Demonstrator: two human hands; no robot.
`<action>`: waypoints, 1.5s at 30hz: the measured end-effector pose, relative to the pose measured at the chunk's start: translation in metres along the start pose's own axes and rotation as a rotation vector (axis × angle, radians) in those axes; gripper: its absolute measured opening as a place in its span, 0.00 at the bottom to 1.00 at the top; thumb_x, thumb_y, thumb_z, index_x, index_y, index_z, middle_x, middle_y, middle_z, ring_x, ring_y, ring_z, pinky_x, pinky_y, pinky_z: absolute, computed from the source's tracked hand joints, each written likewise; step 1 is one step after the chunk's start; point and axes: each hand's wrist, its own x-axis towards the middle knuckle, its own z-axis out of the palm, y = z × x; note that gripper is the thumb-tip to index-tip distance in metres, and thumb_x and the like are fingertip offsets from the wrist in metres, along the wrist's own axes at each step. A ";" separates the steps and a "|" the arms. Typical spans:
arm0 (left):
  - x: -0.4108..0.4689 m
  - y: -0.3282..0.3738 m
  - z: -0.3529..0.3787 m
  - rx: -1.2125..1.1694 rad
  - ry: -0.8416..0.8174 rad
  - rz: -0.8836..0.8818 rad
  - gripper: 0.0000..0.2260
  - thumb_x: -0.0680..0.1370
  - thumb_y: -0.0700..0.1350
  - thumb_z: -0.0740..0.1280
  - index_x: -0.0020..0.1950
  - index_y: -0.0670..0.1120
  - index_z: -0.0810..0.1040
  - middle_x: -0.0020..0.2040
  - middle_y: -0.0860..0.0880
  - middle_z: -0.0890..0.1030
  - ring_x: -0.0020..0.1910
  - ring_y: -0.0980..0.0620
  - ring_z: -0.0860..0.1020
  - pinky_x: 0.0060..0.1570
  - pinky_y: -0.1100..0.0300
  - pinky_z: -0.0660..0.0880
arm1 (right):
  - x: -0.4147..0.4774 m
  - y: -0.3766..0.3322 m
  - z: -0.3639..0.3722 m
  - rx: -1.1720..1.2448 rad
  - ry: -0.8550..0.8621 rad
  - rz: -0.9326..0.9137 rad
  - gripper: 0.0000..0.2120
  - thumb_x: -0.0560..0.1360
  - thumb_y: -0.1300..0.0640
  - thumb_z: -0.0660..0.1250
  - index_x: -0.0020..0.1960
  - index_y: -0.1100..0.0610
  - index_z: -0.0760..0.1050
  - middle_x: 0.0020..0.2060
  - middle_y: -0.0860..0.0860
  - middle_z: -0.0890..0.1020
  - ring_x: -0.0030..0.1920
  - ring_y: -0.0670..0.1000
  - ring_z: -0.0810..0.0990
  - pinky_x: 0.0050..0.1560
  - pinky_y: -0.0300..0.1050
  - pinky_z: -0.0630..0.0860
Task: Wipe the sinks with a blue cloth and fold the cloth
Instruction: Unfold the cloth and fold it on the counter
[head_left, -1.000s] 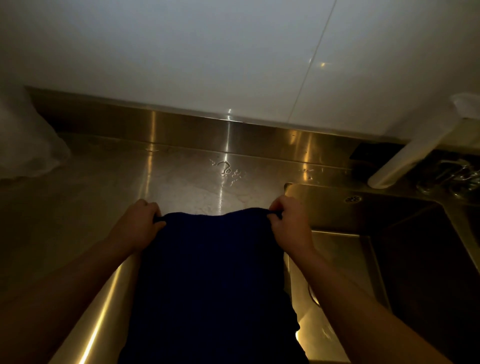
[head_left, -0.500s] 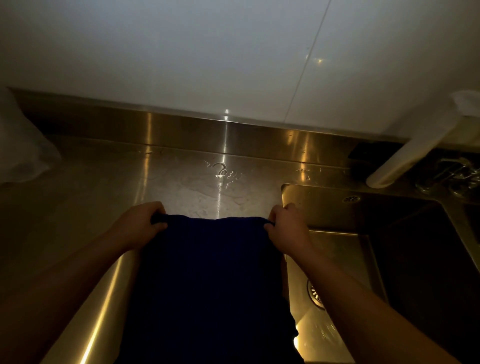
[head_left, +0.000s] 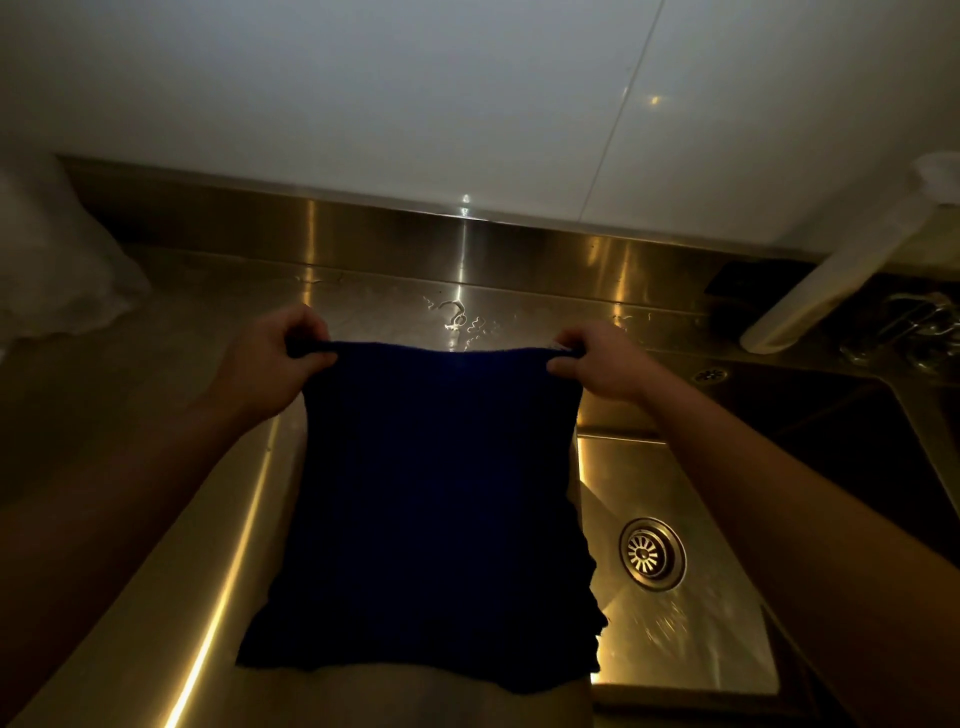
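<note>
Nearest the person, the lower edge of the dark blue square cloth (head_left: 436, 509) hangs free in front of the body, its right border slightly ragged. The cloth is spread flat and held up by its two top corners, above the brushed stainless-steel bench (head_left: 171, 415) and overlapping the left rim of the sink.

The left hand (head_left: 270, 364) pinches the cloth's top left corner, fingers curled closed on the fabric. The right hand (head_left: 602, 364) pinches the top right corner in the same manner. Both forearms are bare and extend inward from the lower corners of the view.

To the right of the cloth lies the rectangular stainless-steel sink basin (head_left: 675, 483), with a round slotted metal drain (head_left: 652, 553) in its floor. A second, darker basin (head_left: 883, 457) adjoins it on the right.

Beyond the hands, small water marks (head_left: 462, 322) sit on the bench surface. A white crumpled plastic bag (head_left: 57, 265) rests at far left. A white cylindrical roll (head_left: 831, 275) leans at far right beside metal tap fittings (head_left: 914, 327). A steel upstand (head_left: 415, 234) meets the white wall panel (head_left: 363, 104).
</note>
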 end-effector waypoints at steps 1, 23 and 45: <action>-0.003 0.002 -0.003 -0.005 0.008 0.016 0.06 0.73 0.33 0.68 0.48 0.40 0.75 0.43 0.46 0.77 0.44 0.49 0.76 0.44 0.59 0.75 | -0.004 -0.001 -0.001 0.002 0.044 -0.020 0.09 0.76 0.59 0.66 0.56 0.58 0.76 0.46 0.52 0.77 0.48 0.50 0.77 0.41 0.39 0.71; -0.189 -0.038 0.025 0.490 -0.346 0.370 0.26 0.80 0.61 0.49 0.72 0.49 0.68 0.75 0.46 0.65 0.72 0.50 0.63 0.70 0.56 0.63 | -0.178 0.038 0.112 0.045 0.208 0.266 0.33 0.77 0.45 0.63 0.75 0.53 0.55 0.72 0.55 0.63 0.71 0.56 0.63 0.67 0.51 0.67; -0.211 -0.009 0.056 0.154 -0.334 -0.455 0.08 0.76 0.45 0.67 0.50 0.48 0.69 0.45 0.52 0.78 0.41 0.56 0.77 0.38 0.61 0.72 | -0.052 0.016 0.086 -0.316 0.055 -0.091 0.10 0.78 0.49 0.62 0.56 0.54 0.72 0.49 0.54 0.81 0.48 0.54 0.79 0.44 0.47 0.74</action>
